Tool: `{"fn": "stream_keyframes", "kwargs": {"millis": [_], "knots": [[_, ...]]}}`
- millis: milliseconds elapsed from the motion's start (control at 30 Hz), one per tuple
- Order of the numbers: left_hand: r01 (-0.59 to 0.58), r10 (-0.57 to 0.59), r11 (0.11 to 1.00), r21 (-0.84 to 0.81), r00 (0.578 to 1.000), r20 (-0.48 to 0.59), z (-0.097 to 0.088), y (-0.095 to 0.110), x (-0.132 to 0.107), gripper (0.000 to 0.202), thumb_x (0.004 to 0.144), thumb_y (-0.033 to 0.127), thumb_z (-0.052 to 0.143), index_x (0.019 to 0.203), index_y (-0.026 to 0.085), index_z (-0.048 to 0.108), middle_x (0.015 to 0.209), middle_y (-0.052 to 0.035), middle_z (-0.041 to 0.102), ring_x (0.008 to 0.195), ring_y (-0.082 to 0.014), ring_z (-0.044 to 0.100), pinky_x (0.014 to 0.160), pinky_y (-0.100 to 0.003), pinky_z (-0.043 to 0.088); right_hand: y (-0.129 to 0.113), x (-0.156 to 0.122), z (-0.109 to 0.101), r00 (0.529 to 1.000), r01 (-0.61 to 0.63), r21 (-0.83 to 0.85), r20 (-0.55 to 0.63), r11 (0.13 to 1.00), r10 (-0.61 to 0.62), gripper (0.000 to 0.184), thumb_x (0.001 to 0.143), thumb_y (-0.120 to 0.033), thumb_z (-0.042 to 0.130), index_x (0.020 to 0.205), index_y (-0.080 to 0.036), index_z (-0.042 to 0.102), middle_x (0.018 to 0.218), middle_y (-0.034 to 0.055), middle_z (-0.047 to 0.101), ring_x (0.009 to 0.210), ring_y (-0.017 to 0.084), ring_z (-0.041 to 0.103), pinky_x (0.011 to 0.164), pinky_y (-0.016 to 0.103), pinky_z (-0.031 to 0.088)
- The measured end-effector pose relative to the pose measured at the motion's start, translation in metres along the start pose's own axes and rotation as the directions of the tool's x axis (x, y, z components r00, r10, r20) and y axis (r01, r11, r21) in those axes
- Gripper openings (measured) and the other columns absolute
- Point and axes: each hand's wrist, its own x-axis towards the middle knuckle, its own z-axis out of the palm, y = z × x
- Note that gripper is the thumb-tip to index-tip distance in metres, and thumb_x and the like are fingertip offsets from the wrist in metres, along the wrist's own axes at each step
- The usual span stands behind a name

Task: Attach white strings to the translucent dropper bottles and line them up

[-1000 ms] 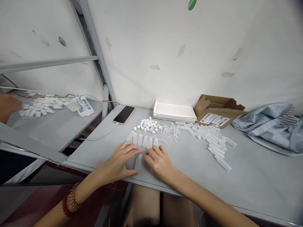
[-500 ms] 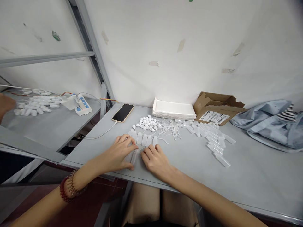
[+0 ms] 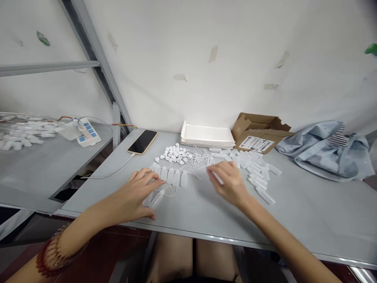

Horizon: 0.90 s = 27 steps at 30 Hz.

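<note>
Clear tube (image 3: pixel 157 199) w/ cord loop (image 3: pixel 173 194) lies near, left of ctr; L hand (image 3: pixel 129 200) arched at it, fingers spread, released. R hand (image 3: pixel 231 182) to the right, blurred, pale sliver (image 3: pixel 218 178) at fingers; can't tell if gripped. Beyond: tube row (image 3: pixel 170 176), caps (image 3: pixel 176 153) + cords (image 3: pixel 203 158); phone (image 3: pixel 143 142) far left, box (image 3: pixel 256 144) far right.

The bench (image 3: pixel 309 216) is grey; caps (image 3: pixel 174 150) and cords (image 3: pixel 202 157) white; tubes (image 3: pixel 265 195) translucent whitish; box (image 3: pixel 243 130) brown, its label (image 3: pixel 256 144) white; cloth (image 3: pixel 313 155) pale blue with a black-and-white striped patch (image 3: pixel 337 136).
</note>
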Motion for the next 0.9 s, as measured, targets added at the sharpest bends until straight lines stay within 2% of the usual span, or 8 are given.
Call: {"fn": "stream_keyframes", "kwargs": {"millis": [67,167,233,333,433,533,667,900], "knots": [[-0.01,0.009,1.0,-0.024,0.999,-0.03,-0.007,0.01,0.008,0.068,0.065,0.047,0.075,0.125,0.029,0.048,0.119,-0.0057,0.051,0.115,-0.0302,0.038,0.093,-0.041,0.037,0.039,-0.003,-0.018,0.974,-0.212,0.022,0.091,0.977,0.209,0.013,0.087,-0.02,0.051,0.083,-0.016,0.063,0.074,0.0046,0.068,0.065,0.015,0.058,0.064,0.03,0.035],[-0.033,0.026,0.995,-0.091,0.997,-0.074,-0.013,0.032,0.032,0.056,0.077,0.051,0.062,0.127,0.029,0.047,0.12,-0.0059,0.052,0.115,-0.0279,0.039,0.094,-0.041,0.037,0.088,-0.014,-0.04,0.819,-0.5,0.074,0.366,0.863,0.443,0.018,0.084,-0.031,0.054,0.084,-0.019,0.066,0.078,0.0035,0.07,0.067,0.016,0.06,0.061,0.027,0.04],[-0.032,0.019,0.992,-0.123,0.994,-0.111,-0.012,0.047,0.055,0.044,0.084,0.046,0.056,0.122,0.024,0.052,0.116,-0.0072,0.054,0.112,-0.0267,0.04,0.093,-0.041,0.037,0.109,-0.025,-0.049,0.743,-0.598,-0.002,0.373,0.801,0.556,0.02,0.083,-0.033,0.052,0.084,-0.018,0.066,0.077,0.0039,0.07,0.064,0.017,0.059,0.06,0.028,0.042],[0.042,-0.058,0.991,-0.127,0.99,-0.127,-0.001,0.063,0.094,0.03,0.088,0.03,0.051,0.114,0.017,0.058,0.106,-0.0094,0.06,0.107,-0.0273,0.044,0.09,-0.041,0.039,0.12,-0.037,-0.055,0.716,-0.624,-0.124,0.306,0.771,0.628,0.018,0.08,-0.028,0.053,0.083,-0.016,0.066,0.071,0.0053,0.068,0.063,0.018,0.058,0.064,0.03,0.043],[0.184,-0.199,0.976,-0.12,0.971,-0.132,0.017,0.069,0.128,0.026,0.085,0.017,0.048,0.106,0.011,0.063,0.1,-0.0134,0.063,0.103,-0.031,0.048,0.085,-0.041,0.04,0.118,-0.04,-0.058,0.71,-0.621,-0.142,0.314,0.771,0.63,0.016,0.08,-0.025,0.053,0.085,-0.016,0.066,0.073,0.0051,0.067,0.065,0.018,0.058,0.066,0.029,0.043],[0.193,-0.211,0.97,-0.148,0.97,-0.119,0.034,0.072,0.152,0.027,0.082,0.009,0.045,0.098,0.013,0.065,0.093,-0.0123,0.066,0.096,-0.0278,0.055,0.08,-0.036,0.042,0.115,-0.039,-0.061,0.689,-0.626,-0.152,0.353,0.765,0.633,0.015,0.08,-0.023,0.054,0.088,-0.016,0.065,0.075,0.0046,0.067,0.067,0.017,0.059,0.066,0.028,0.043],[0.179,-0.196,0.969,-0.171,0.976,-0.093,0.048,0.08,0.166,0.022,0.075,0.006,0.048,0.081,0.016,0.066,0.08,-0.0089,0.066,0.082,-0.0236,0.06,0.071,-0.031,0.042,0.116,-0.04,-0.063,0.646,-0.627,-0.164,0.436,0.762,0.626,0.015,0.079,-0.019,0.055,0.089,-0.016,0.066,0.077,0.0041,0.068,0.069,0.017,0.058,0.065,0.027,0.042],[0.188,-0.206,0.967,-0.171,0.974,-0.091,0.061,0.092,0.171,0.014,0.077,0.009,0.052,0.075,0.015,0.064,0.081,-0.0102,0.066,0.084,-0.0239,0.06,0.071,-0.031,0.043,0.116,-0.044,-0.068,0.542,-0.653,-0.197,0.554,0.731,0.632,0.018,0.075,-0.016,0.055,0.087,-0.019,0.068,0.083,0.0033,0.068,0.073,0.017,0.059,0.061,0.025,0.041]]}}
